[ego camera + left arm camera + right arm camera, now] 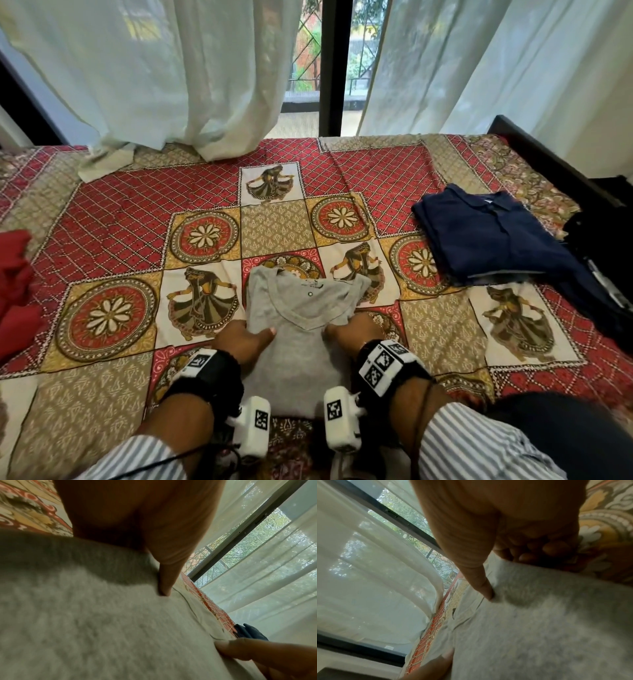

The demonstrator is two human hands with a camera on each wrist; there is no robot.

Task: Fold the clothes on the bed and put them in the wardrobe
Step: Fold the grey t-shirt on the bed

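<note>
A grey T-shirt lies neck-up on the patterned bedsheet near the front edge, its sides folded in to a narrow strip. My left hand grips its left edge at mid-height and my right hand grips the right edge. Each thumb lies on top of the cloth. In the left wrist view the left thumb presses into the grey fabric. The right wrist view has the right thumb on top and curled fingers tucked at the shirt's edge.
A folded navy shirt sits on the bed at the right, with dark clothes beyond it by the bed frame. A red garment lies at the left edge. Sheer curtains hang onto the far side.
</note>
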